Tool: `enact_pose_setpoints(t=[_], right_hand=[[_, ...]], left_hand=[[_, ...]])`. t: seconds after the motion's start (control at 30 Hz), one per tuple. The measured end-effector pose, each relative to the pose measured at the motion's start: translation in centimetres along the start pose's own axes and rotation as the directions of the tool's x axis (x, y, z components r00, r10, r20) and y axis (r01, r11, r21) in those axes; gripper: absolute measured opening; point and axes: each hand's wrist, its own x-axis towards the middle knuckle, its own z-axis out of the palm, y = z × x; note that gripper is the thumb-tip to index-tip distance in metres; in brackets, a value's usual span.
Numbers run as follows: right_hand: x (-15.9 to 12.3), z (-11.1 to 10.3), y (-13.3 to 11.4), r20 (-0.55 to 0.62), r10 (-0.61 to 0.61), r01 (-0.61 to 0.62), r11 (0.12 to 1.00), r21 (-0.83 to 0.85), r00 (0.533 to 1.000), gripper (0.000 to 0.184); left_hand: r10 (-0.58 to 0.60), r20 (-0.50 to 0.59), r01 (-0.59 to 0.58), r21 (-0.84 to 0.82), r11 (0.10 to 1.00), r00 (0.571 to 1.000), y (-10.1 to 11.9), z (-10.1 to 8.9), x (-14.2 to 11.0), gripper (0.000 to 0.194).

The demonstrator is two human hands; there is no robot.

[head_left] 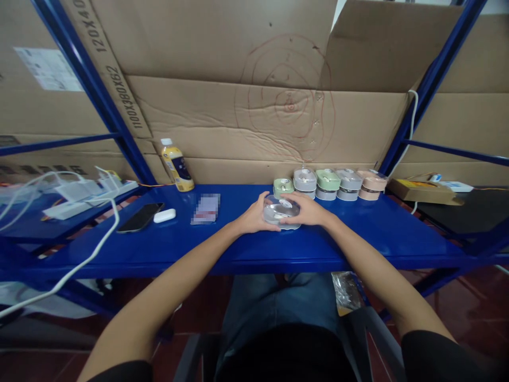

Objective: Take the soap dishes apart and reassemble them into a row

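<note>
Clear box point(281, 211): held between two hands, over the front part of the blue bench point(238, 249); I can't tell if its bottom touches the bench
Left hand point(253, 216): its grip is curled around the left side of the clear box
Right hand point(313, 209): its grip is around the other side, with fingers over the top and front
Back row: a low green box point(283, 186), then four little piles, with pale grey point(305, 179), green point(328, 179), grey point(349, 179) and peach point(371, 181) tops; they sit side by side near the cardboard wall point(199, 106)
Red rings: drawn on the cardboard wall, above the back row
Bottle point(178, 167): yellow and dark blue with a white cap, standing at the back left
Packet point(205, 208): lying between the bottle and the left hand, too blurry to read
Phone point(140, 218): dark, lying flat on the left part of the bench
White case point(164, 215): small and round at the ends, just beside the phone
White cord point(95, 254): bending down past the bench's left end
Clear bag point(347, 289): shiny, down below the bench's front edge
</note>
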Motion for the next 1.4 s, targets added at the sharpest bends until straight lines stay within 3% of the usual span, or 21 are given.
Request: enact_pose_setpoints(t=[0.17,0.27,0.4,0.5,0.7,0.8,0.9,0.97,1.03,1.17,1.3,1.4], right_hand=[[0.0,0.4,0.7,0.068,0.016,-0.012,0.999,-0.045,0.998,0.094],[0.0,0.6,0.9,0.111,0.013,-0.006,0.998,-0.063,0.994,0.098],[0.2,0.6,1.1,0.151,0.032,-0.027,0.999,-0.031,0.988,0.096],[0.2,0.5,1.3,0.179,0.042,-0.043,0.999,0.002,0.983,0.093],[0.2,1.0,1.7,0.111,0.088,-0.087,0.996,-0.012,0.990,0.104],[0.0,1.0,1.5,0.005,0.062,-0.062,0.993,-0.096,0.998,0.093],[0.0,1.0,1.0,-0.087,0.044,-0.066,0.964,-0.257,0.995,0.070],[0.5,1.3,0.8,-0.093,0.048,-0.080,0.921,-0.381,0.995,0.064],[1.5,1.8,0.9,-0.059,0.063,-0.084,0.875,-0.477,0.996,0.067],[4.6,3.4,1.6,0.015,0.143,-0.114,0.839,-0.532,0.990,0.076],[6.5,4.6,1.8,0.023,0.230,-0.179,0.811,-0.556,0.973,0.075],[6.0,4.5,1.0,-0.003,0.198,-0.167,0.815,-0.556,0.980,0.063]], left_hand=[[0.028,-0.022,-0.028,0.023,0.999,0.999,0.5,0.4,0.0,0.146],[0.050,-0.018,-0.048,0.104,0.993,0.999,1.3,0.0,0.0,0.132],[0.123,0.100,-0.137,0.155,0.978,0.987,2.4,-1.4,-0.2,0.106],[0.151,0.171,-0.180,0.172,0.969,0.974,2.8,-2.5,-0.3,0.097],[0.053,0.194,-0.114,0.322,0.940,0.980,3.6,-3.9,-0.5,0.087],[-0.104,0.111,0.028,0.538,0.842,0.988,4.9,-3.9,-1.2,0.079],[-0.260,-0.057,0.212,0.756,0.619,0.964,6.8,-3.5,-2.5,0.078],[-0.303,-0.117,0.262,0.824,0.502,0.946,7.8,-3.2,-3.2,0.082],[-0.322,-0.122,0.263,0.857,0.443,0.939,8.2,-3.1,-3.5,0.081],[-0.359,-0.106,0.263,0.867,0.423,0.927,7.0,-3.0,-1.8,0.060],[-0.381,-0.181,0.358,0.807,0.469,0.907,3.8,-2.9,2.4,0.059],[-0.383,-0.206,0.383,0.794,0.472,0.900,1.5,-2.9,5.0,0.061]])
